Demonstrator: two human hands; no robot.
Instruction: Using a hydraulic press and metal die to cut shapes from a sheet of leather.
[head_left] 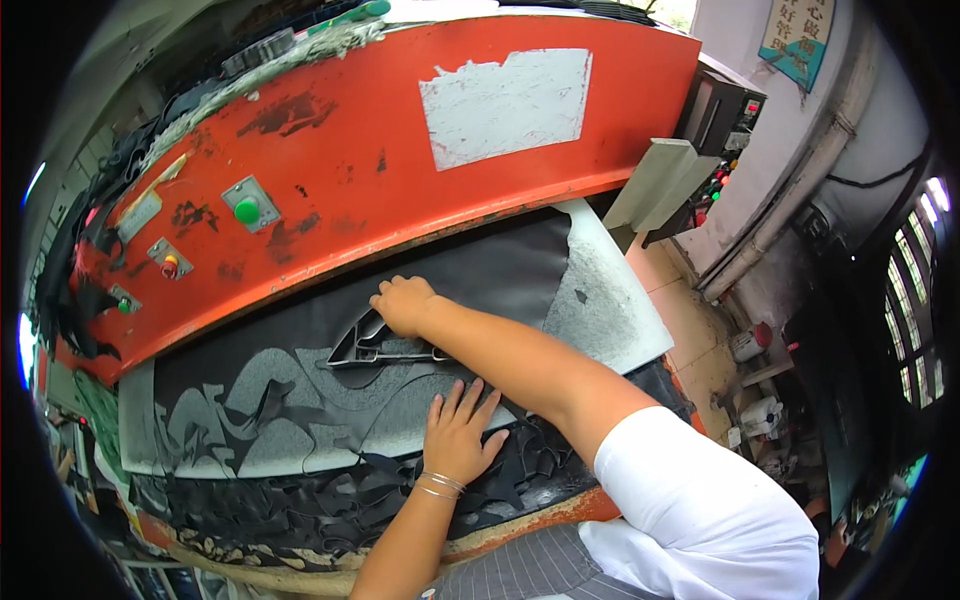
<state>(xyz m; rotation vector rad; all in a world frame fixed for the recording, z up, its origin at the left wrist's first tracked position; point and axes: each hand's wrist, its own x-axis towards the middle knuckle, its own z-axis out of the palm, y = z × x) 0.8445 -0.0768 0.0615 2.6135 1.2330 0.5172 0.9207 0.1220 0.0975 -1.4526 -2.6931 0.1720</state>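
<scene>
A sheet of black leather-like material [480, 270] lies across a pale cutting board [640, 335]. Curved cut-outs along its front part bare the grey board surface. On the sheet rests a metal cutting die [345, 350] with a pointed, curved outline. My right hand [403, 306] reaches over from the right, its fingers curled around the die's far edge; part of the die is hidden under my forearm. My left hand [462, 432], with thin bangles at the wrist, has its fingers spread at the board's front edge, beside the cut material, holding nothing.
Behind the board stands an orange press beam [380, 150] with a green button [247, 210] and a red knob [170, 266]. Black scraps [350, 505] heap along the front. A control box [715, 115] is at the back right, beside a wall pipe [790, 205].
</scene>
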